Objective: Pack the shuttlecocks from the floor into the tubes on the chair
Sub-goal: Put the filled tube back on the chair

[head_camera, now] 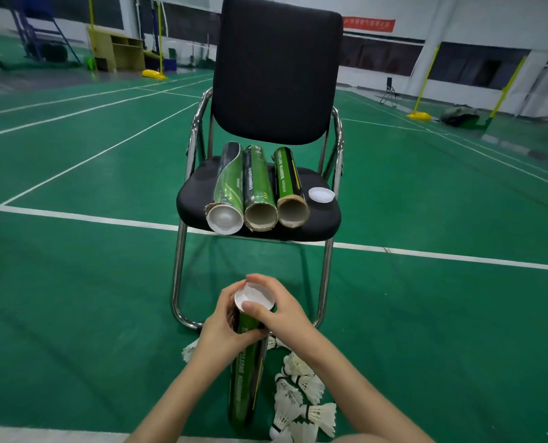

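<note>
I hold a green and black shuttlecock tube (pixel 245 382) upright in front of the chair. My left hand (pixel 223 318) wraps around its upper part. My right hand (pixel 279 306) grips the white cap (pixel 254 297) on its top end, thumb on the cap. Several white shuttlecocks (pixel 301 398) lie on the floor to the right of the tube, one more (pixel 190 350) to its left. On the black chair seat (pixel 322 215) lie three tubes side by side: the left tube (pixel 228 187) capped white, the middle tube (pixel 258 187) and the right tube (pixel 288 183) with open ends facing me.
A loose white cap (pixel 321 195) lies on the seat to the right of the tubes. The chair's chrome legs (pixel 178 282) stand just beyond my hands. Green court floor with white lines (pixel 74 215) spreads around. Yellow net posts, a shelf and a bag stand far back.
</note>
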{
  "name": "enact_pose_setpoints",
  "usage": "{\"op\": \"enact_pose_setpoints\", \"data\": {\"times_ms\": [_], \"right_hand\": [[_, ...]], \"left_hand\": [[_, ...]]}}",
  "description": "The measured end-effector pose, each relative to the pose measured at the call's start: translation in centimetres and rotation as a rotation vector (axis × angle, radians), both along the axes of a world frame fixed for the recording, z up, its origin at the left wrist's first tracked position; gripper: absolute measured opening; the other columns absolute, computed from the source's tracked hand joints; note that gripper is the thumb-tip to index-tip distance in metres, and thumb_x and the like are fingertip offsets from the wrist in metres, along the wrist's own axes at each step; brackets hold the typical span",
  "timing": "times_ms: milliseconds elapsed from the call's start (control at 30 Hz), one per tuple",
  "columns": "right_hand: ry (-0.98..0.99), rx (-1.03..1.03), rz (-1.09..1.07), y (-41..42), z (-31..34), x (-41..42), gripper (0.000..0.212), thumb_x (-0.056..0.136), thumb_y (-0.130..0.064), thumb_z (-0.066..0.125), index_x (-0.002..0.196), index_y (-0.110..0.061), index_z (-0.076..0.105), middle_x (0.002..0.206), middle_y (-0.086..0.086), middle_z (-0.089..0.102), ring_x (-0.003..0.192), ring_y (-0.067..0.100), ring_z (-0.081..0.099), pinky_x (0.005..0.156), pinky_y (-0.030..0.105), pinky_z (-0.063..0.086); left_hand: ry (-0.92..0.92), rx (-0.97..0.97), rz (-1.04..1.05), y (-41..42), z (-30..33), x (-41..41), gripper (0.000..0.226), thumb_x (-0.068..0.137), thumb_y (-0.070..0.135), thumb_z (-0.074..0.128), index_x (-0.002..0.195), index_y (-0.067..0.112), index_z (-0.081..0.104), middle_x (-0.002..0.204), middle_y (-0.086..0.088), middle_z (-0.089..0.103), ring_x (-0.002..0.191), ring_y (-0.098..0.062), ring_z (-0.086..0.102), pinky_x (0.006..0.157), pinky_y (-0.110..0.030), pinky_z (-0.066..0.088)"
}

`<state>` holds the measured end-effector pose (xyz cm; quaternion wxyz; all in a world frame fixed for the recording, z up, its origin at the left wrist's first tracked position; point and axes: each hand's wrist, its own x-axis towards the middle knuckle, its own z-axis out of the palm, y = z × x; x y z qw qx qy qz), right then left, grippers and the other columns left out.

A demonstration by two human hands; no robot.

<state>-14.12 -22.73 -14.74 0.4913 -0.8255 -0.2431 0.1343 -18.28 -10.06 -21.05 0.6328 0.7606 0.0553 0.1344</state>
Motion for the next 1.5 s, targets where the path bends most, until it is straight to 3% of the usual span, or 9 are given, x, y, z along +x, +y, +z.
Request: {"op": "enact_pose_setpoints", "data": {"times_ms": [133, 333, 567, 667, 1000, 1167, 1300, 1433, 1500], "right_hand": [[0.007, 0.019, 0.005, 0.0, -0.2, -0.3, 0.044, 0.085, -0.036, 0.060, 0.127, -0.038, 0.047, 0.128, -0.021, 0.047, 0.120, 0.000, 0.042, 0.100, 0.026, 0.037], [-0.001, -0.004, 0.017, -0.8, -0.9, -0.6, 0.038, 0.081, -0.053, 0.057, 0.116, -0.059, 0.044, 0.127, -0.028, 0.048, 0.129, 0.007, 0.038, 0.110, 0.043, 0.030], [-0.048, -0.010, 0.036, -1.4, -0.8, -0.4, 0.029, 0.092, -0.045, 0.048, 0.119, -0.054, 0.043, 0.125, -0.033, 0.046, 0.122, -0.008, 0.041, 0.114, 0.043, 0.023], [-0.073, -0.021, 0.042, -1.2, -1.2, -0.1, 0.026, 0.094, -0.045, 0.043, 0.116, -0.058, 0.041, 0.123, -0.039, 0.043, 0.122, -0.011, 0.039, 0.113, 0.044, 0.023], [-0.117, 0.008, 0.067, -0.6, -1.6, 0.1, 0.033, 0.097, -0.032, 0.041, 0.129, -0.036, 0.046, 0.130, -0.020, 0.048, 0.121, -0.004, 0.043, 0.105, 0.032, 0.037], [-0.135, -0.046, 0.060, -0.8, -1.4, 0.0, 0.034, 0.096, -0.032, 0.043, 0.130, -0.036, 0.044, 0.131, -0.020, 0.046, 0.120, -0.003, 0.044, 0.103, 0.030, 0.039], [-0.042, -0.114, 0.003, -1.2, -0.4, -0.2, 0.049, 0.090, -0.033, 0.050, 0.136, -0.030, 0.035, 0.137, -0.010, 0.043, 0.120, 0.007, 0.045, 0.098, 0.029, 0.040], [0.042, -0.314, -0.077, -1.6, 0.4, -0.4, 0.035, 0.089, -0.035, 0.049, 0.115, -0.012, 0.050, 0.111, 0.006, 0.057, 0.097, 0.024, 0.059, 0.080, 0.043, 0.054], [0.090, -0.287, -0.062, -1.6, 0.8, -1.0, 0.032, 0.089, -0.031, 0.050, 0.113, -0.010, 0.052, 0.109, 0.009, 0.057, 0.095, 0.025, 0.060, 0.075, 0.042, 0.057]], "left_hand": [[-0.010, -0.056, -0.060, 0.2, 0.4, -0.4, 0.070, 0.072, 0.012, 0.079, 0.117, 0.051, 0.042, 0.120, 0.016, 0.058, 0.110, 0.002, 0.057, 0.097, -0.025, 0.046], [0.014, -0.054, -0.160, 0.6, 0.1, -1.1, 0.073, 0.057, 0.065, 0.075, 0.120, 0.060, 0.039, 0.134, 0.015, 0.049, 0.125, -0.002, 0.048, 0.106, -0.030, 0.038], [0.023, -0.118, -0.224, 0.5, 0.6, -1.2, 0.072, 0.061, 0.073, 0.067, 0.124, 0.053, 0.039, 0.133, 0.008, 0.052, 0.123, -0.002, 0.049, 0.102, -0.025, 0.040], [0.027, -0.139, -0.202, 0.4, 0.9, -1.3, 0.065, 0.067, 0.062, 0.063, 0.125, 0.043, 0.041, 0.128, 0.006, 0.055, 0.115, 0.002, 0.053, 0.091, -0.013, 0.042], [0.029, -0.223, -0.181, 0.8, 0.6, -1.3, 0.063, 0.070, 0.048, 0.067, 0.125, 0.030, 0.044, 0.130, -0.002, 0.056, 0.122, -0.011, 0.053, 0.103, -0.029, 0.042], [0.072, -0.191, -0.195, 0.7, 1.7, -1.9, 0.063, 0.069, 0.052, 0.066, 0.123, 0.030, 0.043, 0.125, -0.001, 0.061, 0.116, -0.011, 0.057, 0.098, -0.026, 0.044], [0.173, -0.097, -0.205, 0.8, 3.5, -2.6, 0.060, 0.074, 0.055, 0.069, 0.123, 0.040, 0.039, 0.131, 0.005, 0.053, 0.121, -0.013, 0.053, 0.094, -0.025, 0.045], [0.393, -0.189, -0.205, 0.6, 5.1, -3.1, 0.074, 0.084, 0.035, 0.067, 0.135, 0.044, 0.014, 0.132, 0.001, 0.050, 0.116, -0.016, 0.055, 0.077, -0.030, 0.053], [0.441, -0.282, -0.208, 0.5, 5.7, -3.4, 0.072, 0.084, 0.023, 0.070, 0.139, 0.028, 0.024, 0.126, -0.007, 0.058, 0.109, -0.020, 0.060, 0.077, -0.034, 0.055]]}}
